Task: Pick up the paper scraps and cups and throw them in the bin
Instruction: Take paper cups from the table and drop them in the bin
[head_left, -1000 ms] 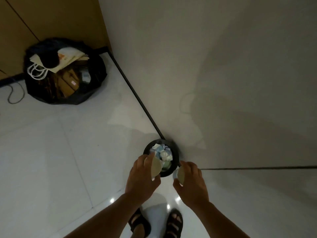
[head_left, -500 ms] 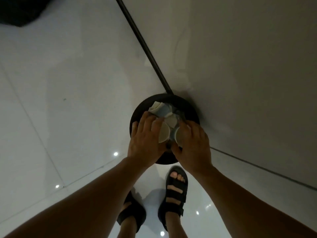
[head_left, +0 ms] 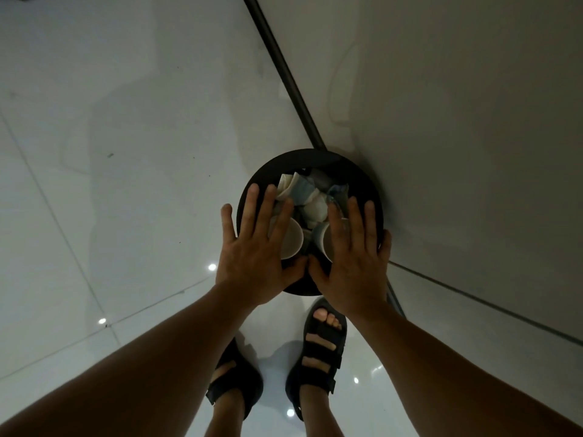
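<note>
Round black bin (head_left: pixel 315 159) on tiled floor (head_left: pixel 126 184) against wall (head_left: pixel 473 121), left hand (head_left: pixel 255 247) and right hand (head_left: pixel 350 257) flat over its mouth, fingers straight, spread, holding nothing, left cup (head_left: pixel 291 239) and right cup (head_left: pixel 322 238) inside beneath the palms (contact unclear), crumpled paper scraps (head_left: pixel 303 190) behind them.

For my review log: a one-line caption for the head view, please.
Straight-fingered left hand and right hand over two paper cups atop scraps in the black bin.

left hand (head_left: pixel 252 247) flat, fingers (head_left: pixel 249 209) spread, right hand (head_left: pixel 350 257) likewise
</note>
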{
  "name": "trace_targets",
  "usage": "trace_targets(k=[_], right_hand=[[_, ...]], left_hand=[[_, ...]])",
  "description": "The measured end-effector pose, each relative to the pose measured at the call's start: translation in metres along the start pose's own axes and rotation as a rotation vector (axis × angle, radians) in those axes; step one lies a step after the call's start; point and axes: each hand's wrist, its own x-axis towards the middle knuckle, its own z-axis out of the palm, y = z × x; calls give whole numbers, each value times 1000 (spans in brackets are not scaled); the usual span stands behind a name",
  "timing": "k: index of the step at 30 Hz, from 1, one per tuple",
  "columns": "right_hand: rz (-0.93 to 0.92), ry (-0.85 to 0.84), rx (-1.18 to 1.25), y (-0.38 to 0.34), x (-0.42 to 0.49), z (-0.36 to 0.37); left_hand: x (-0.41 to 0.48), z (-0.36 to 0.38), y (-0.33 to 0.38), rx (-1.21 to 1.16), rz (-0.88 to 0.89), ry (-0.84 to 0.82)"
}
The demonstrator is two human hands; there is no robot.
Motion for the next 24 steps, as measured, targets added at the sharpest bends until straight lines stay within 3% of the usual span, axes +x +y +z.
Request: trace_targets(k=[17,24], right_hand=[[111,-65,73,-17,-28,-70],[155,-207,48,-53,-67,-167]], left_hand=[[-45,-61,-10,-106,-85,-91],[-102,-162,-19,-113,-191,-112]])
